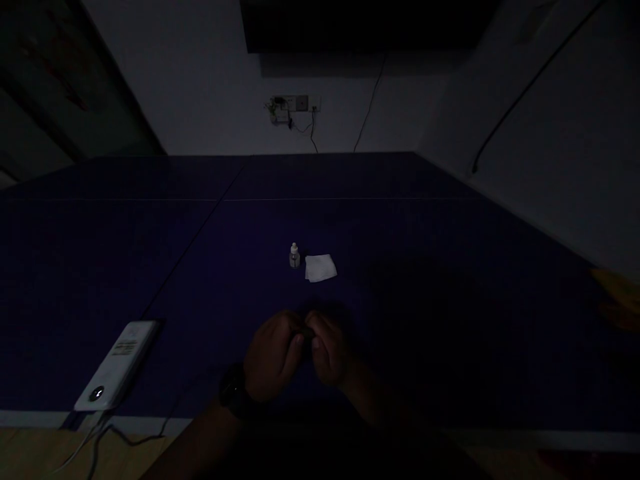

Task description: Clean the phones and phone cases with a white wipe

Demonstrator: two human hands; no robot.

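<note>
My left hand [273, 357] and my right hand [327, 347] come together low in the middle of the view, over the blue table [240, 267]. Both have their fingers curled in, thumbs side by side. Between them is a small dark object [303, 331], too dim to name; both hands seem to grip it. A dark watch [233, 388] is on my left wrist. Just beyond the hands lies a folded white cloth or tissue [321, 268]. Left of it stands a small clear bottle [295, 257] with a white cap.
A white power bank [117, 363] with cables lies at the table's near left edge. A yellow-orange item [620, 290] shows at the far right. Wall sockets [295, 103] with cords and a dark screen [367, 23] are on the back wall. The room is very dim.
</note>
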